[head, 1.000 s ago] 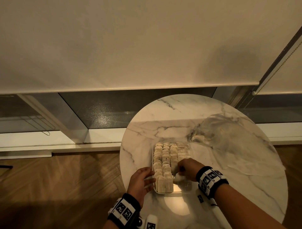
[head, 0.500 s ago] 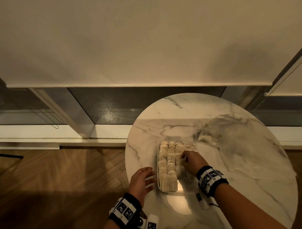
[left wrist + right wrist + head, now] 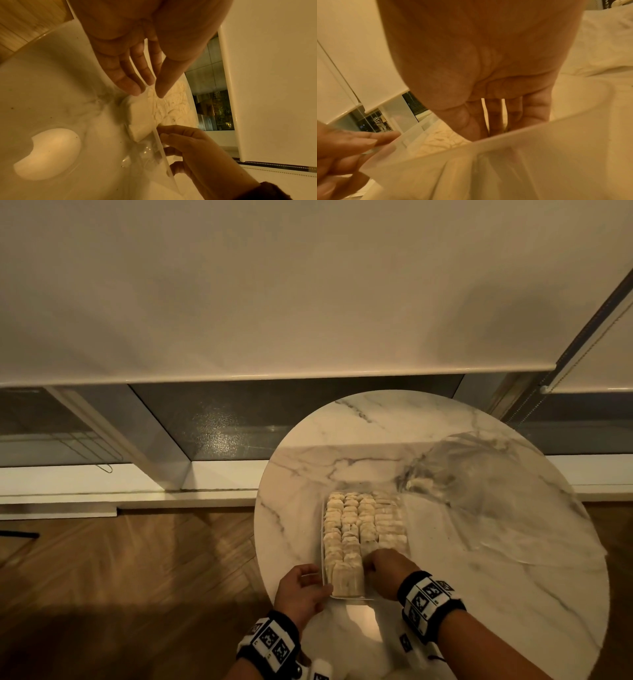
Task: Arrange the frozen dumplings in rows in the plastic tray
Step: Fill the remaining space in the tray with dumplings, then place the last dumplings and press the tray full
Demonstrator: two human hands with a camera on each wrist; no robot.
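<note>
Left hand (image 3: 301, 594) pinched the tray (image 3: 322, 542) at its near-left rim; right hand (image 3: 388, 571) fingers straight among near dumplings (image 3: 346, 578). Judged them hard, slippery; I'd grip their sides.

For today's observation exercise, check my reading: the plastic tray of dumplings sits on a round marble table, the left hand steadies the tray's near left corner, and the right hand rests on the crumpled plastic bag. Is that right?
One detail is wrong. The right hand is not on the crumpled plastic bag, which lies apart at the table's far right; the head view shows it reaching into the plastic tray among the dumplings. The round marble table and the left hand are as stated.
</note>
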